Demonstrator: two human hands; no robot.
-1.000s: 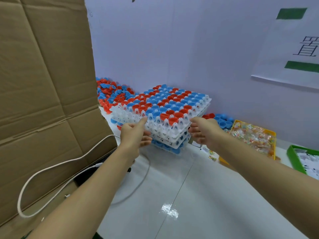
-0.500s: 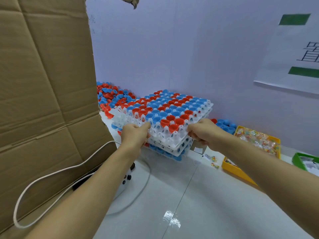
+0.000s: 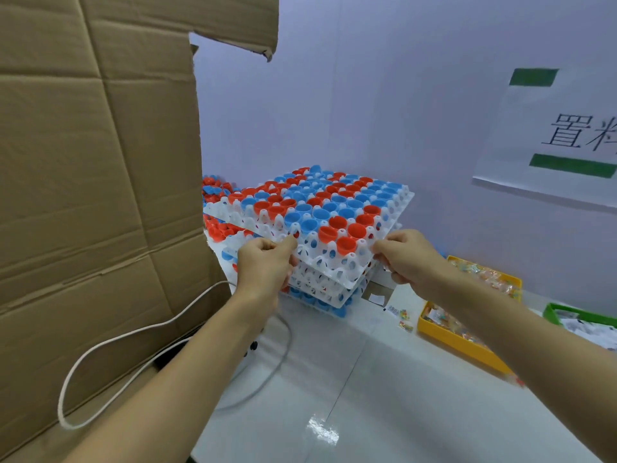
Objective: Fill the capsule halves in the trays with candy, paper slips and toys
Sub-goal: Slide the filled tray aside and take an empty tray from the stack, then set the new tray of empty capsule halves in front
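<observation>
Head view shows the fingers (image 3: 289, 243) of the left hand (image 3: 263, 265) curled and pinching the near left edge of the top tray (image 3: 334, 259), thumb on the rim. The right hand (image 3: 405, 259) grips the same tray at its near right corner, fingers curled under the edge. The top tray is white plastic, tilted with its near edge raised off the stack of trays (image 3: 327, 292) beneath it, and its cups hold red and blue capsule halves (image 3: 320, 208), open side up. The stack sits on the white table (image 3: 367, 379) against the pale far wall (image 3: 367, 95).

Left of the stack, partly hidden behind a tall cardboard box (image 3: 93, 195), lies a loose pile of capsule halves (image 3: 215, 190). The box stands close on the left and crowds the left forearm. A white cable (image 3: 133, 335) loops from the box side across the near left of the table and passes under the left arm.

Right of the stack, a small white card (image 3: 377, 295) lies just below the tray corner, with a few loose candies (image 3: 402, 320) near it. Farther right is a yellow bin (image 3: 460, 345) of wrapped candy, partly covered by the right forearm, and beyond it a green bin (image 3: 554, 312) with paper slips at the frame edge. A paper sign (image 3: 551, 135) with green bars and printed characters hangs on the wall at far right.
</observation>
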